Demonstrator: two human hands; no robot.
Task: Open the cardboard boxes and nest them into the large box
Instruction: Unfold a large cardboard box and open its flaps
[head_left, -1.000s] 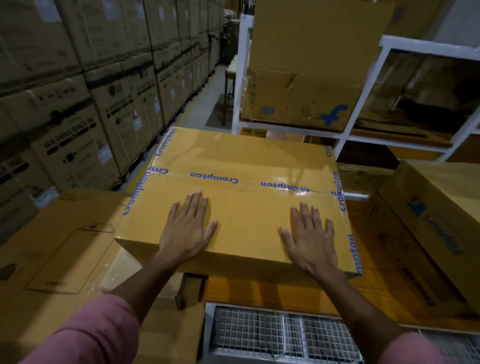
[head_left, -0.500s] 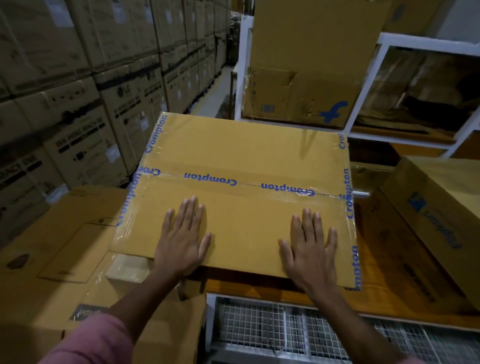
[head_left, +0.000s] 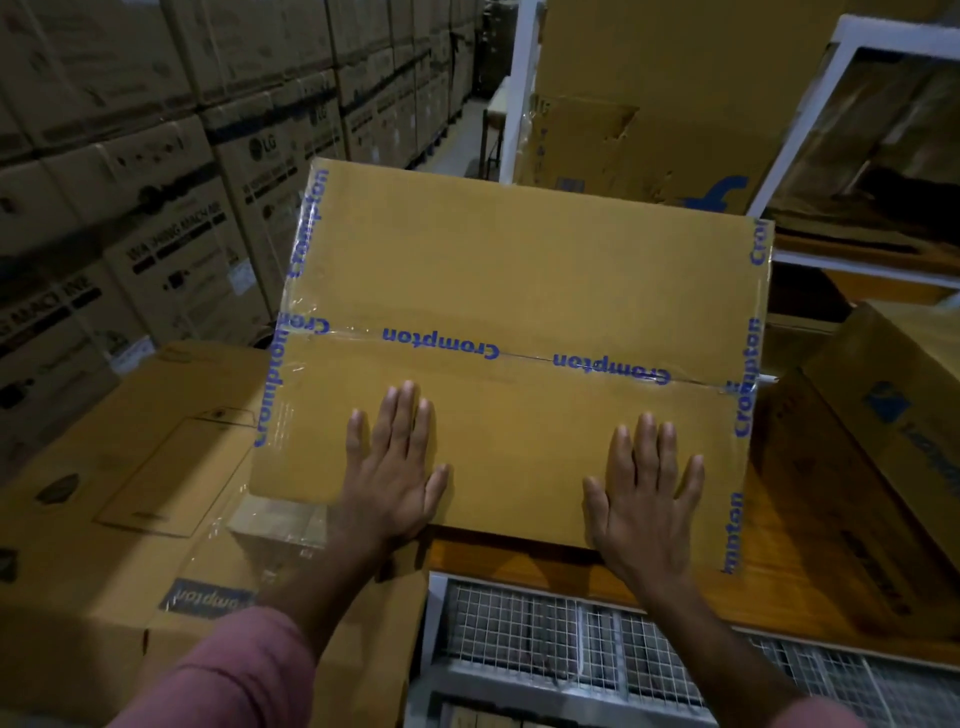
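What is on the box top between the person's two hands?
Nothing: in the head view, bare cardboard of the taped box spans from left hand to right hand.

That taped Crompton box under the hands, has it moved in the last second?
Yes. The taped box has tipped up at its far edge, now covering more of the white shelf frame behind it.

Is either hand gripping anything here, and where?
Nothing is gripped. Left hand and right hand lie flat, fingers spread, on the near flap of the taped box.
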